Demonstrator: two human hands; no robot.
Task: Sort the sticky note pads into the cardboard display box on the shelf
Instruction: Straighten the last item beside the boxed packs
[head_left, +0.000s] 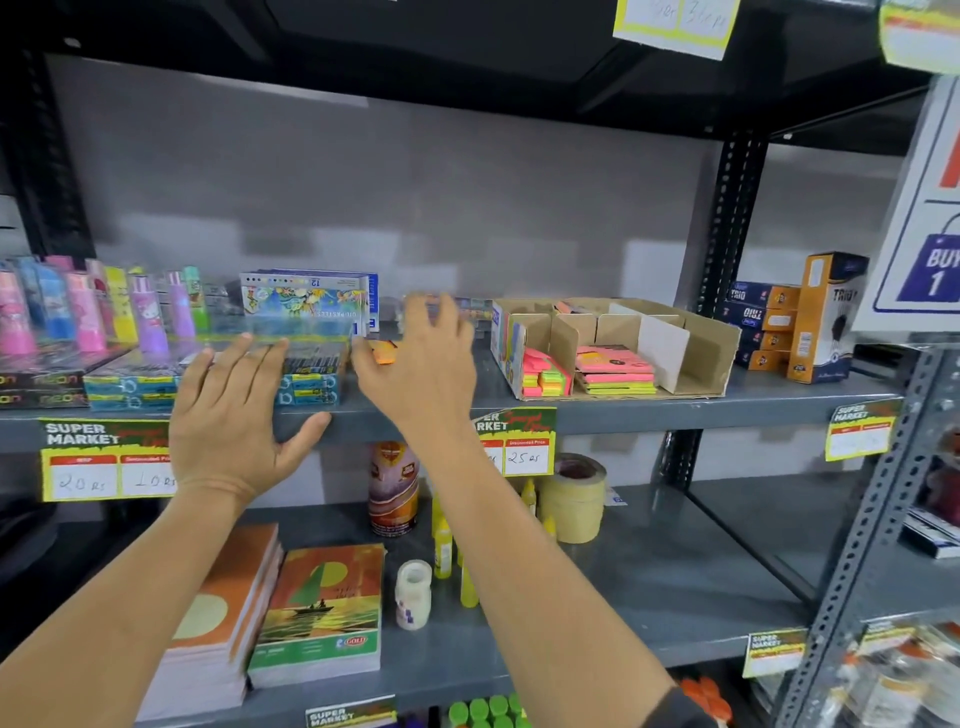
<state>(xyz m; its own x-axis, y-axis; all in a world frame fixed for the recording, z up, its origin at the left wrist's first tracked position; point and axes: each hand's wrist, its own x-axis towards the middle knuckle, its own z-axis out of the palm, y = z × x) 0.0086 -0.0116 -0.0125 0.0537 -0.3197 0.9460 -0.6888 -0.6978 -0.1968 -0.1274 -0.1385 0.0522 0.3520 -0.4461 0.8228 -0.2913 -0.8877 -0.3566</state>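
Observation:
A cardboard display box (711, 348) with dividers lies on the upper shelf, right of centre. Its front compartments hold a stack of narrow neon sticky note pads (545, 376) and a stack of pink and yellow pads (615, 371). An orange sticky note pad (382, 352) lies on the shelf left of the box. My right hand (421, 358) hovers just right of that pad, fingers spread, holding nothing. My left hand (234, 410) is open in front of the shelf edge, before the blue packs.
Blue pen packs (311, 382), an oil pastel box (306, 301) and colourful lighters (93, 312) fill the shelf's left side. Dark and orange boxes (826, 317) stand right of the display box. The lower shelf holds notebooks (322, 613), glue bottles (442, 545) and masking tape (574, 499).

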